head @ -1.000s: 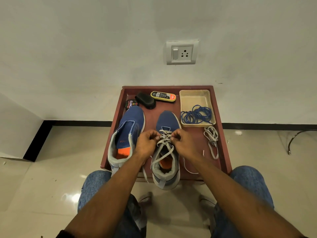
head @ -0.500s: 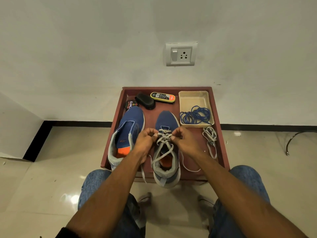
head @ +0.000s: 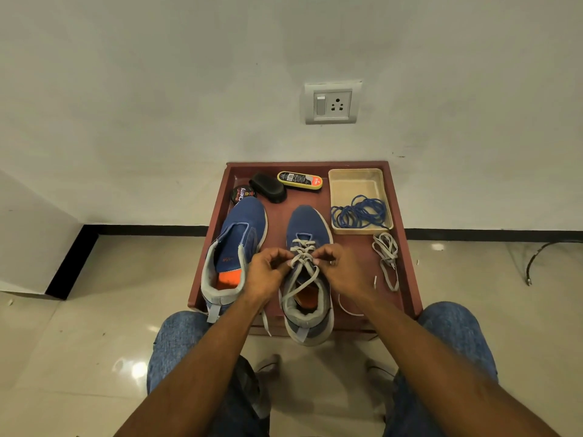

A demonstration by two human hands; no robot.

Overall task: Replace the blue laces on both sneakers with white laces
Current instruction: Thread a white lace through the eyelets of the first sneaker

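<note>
Two blue fabric sneakers side by side on a dark red wooden tray (head: 407, 247) set against a white wall. Right blue sneaker (head: 307, 275) partly threaded with a flat white lace (head: 303, 257), crossed over the tongue, loose ends trailing toward the heel. Left hand (head: 268, 272) curled, fingertips pinching that lace at the left eyelets. Right hand (head: 339, 269) likewise curled, pinching the lace on the right side. Left blue sneaker (head: 235, 247) unlaced, tongue open, orange insole showing. Coiled blue laces (head: 359, 212) heaped in a shallow beige plastic tray (head: 356, 181) at the far right corner. Spare bundled white lace (head: 386, 257) just in front of it. Round shoe polish tin (head: 241, 193), black brush (head: 268, 187) and yellow-edged polish sponge (head: 299, 179) along the far edge. Denim-clad knees below.
</note>
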